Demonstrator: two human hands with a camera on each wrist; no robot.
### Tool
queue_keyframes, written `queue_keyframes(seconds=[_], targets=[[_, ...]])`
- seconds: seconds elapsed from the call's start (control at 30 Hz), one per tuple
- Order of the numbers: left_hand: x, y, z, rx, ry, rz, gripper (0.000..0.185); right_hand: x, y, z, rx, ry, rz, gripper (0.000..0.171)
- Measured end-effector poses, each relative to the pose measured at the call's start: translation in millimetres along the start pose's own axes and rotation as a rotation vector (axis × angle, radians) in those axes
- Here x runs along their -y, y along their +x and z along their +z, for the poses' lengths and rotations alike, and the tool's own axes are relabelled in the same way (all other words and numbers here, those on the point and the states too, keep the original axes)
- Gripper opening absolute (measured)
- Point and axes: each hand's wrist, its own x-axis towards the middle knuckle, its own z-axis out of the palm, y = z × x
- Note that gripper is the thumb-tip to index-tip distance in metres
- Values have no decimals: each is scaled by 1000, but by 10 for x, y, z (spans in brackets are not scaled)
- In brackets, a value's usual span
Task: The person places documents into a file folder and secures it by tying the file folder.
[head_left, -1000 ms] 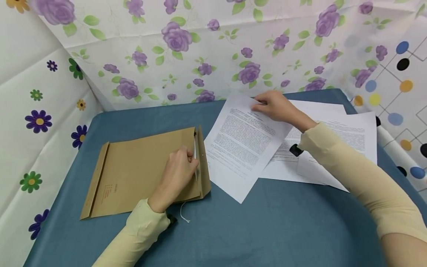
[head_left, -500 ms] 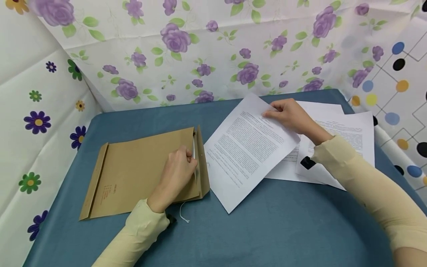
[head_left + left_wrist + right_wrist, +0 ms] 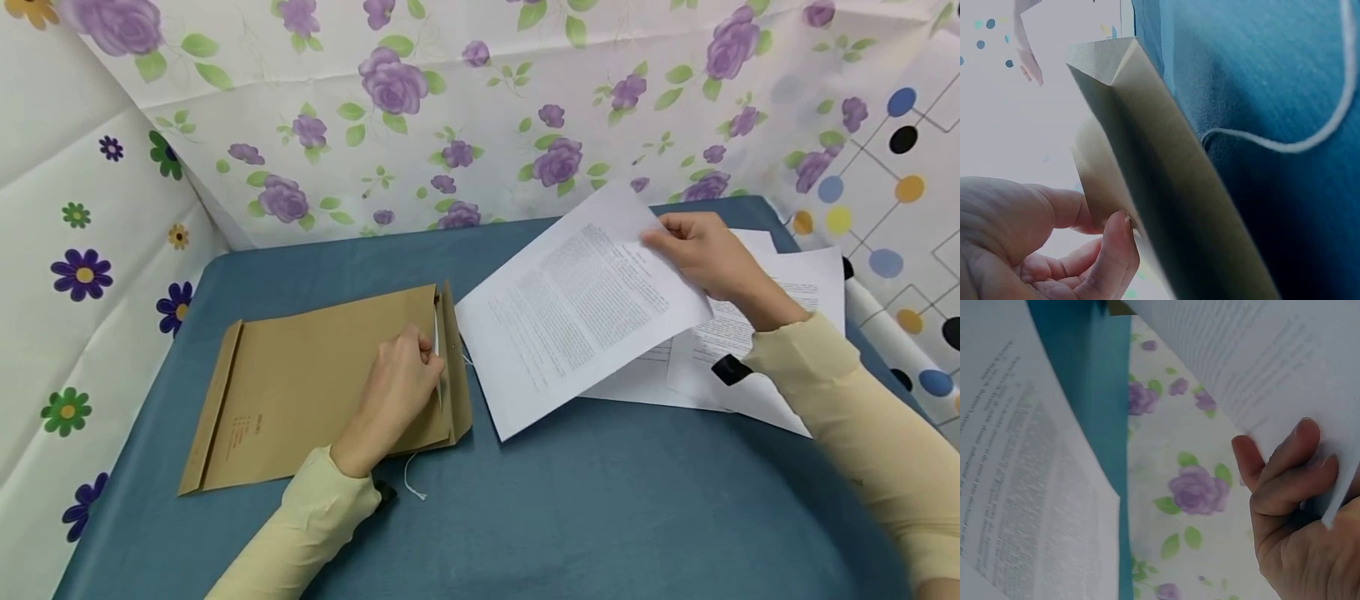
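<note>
A brown paper envelope (image 3: 315, 358) lies flat on the left of the table, its flap at the right end folded out. My left hand (image 3: 393, 387) pinches the edge of its mouth between thumb and finger; the left wrist view shows this envelope (image 3: 1166, 169) held slightly agape. My right hand (image 3: 705, 254) grips a printed sheet of paper (image 3: 585, 308) by its upper right edge. That sheet is raised and tilted, its left corner close to the envelope's flap. In the right wrist view, fingers (image 3: 1294, 487) curl over the sheet (image 3: 1279, 362).
More printed sheets (image 3: 806, 292) lie overlapped under and beyond my right forearm. A white string (image 3: 412, 483) trails from the envelope's lower edge. The blue table cloth (image 3: 600, 517) covers the table, with a flowered sheet (image 3: 465, 100) hanging behind.
My right hand has moved to the right, turning the printed sheet and lifting its far end. My left hand and the envelope have stayed in place.
</note>
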Motion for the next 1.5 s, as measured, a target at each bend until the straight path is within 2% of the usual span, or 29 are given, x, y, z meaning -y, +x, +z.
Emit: queue_keyframes(seconds=[0.13, 0.33, 0.5, 0.63, 0.8, 0.97, 1.13, 1.5], targets=[[2, 5, -3, -2, -2, 8, 6, 53, -36, -101, -58, 46, 14, 39], [9, 14, 2, -6, -2, 18, 7, 101, -60, -198, -167, 59, 43, 41], [9, 21, 8, -8, -5, 32, 7, 134, -57, -195, -275, 189, 62, 36], [2, 28, 5, -9, -5, 43, 7, 161, -66, -116, -372, 254, -23, 34], [-4, 32, 2, -21, 0, 47, 7, 226, -125, 63, -452, 173, -129, 35], [-12, 29, 0, -14, 3, 40, 7, 274, -204, 252, -468, 86, -182, 34], [-15, 25, -5, -10, 10, 30, 7, 282, -222, 378, -451, 70, -205, 28], [-22, 31, -2, -2, 12, 1, 9, 303, -329, 451, -298, 108, -79, 33]])
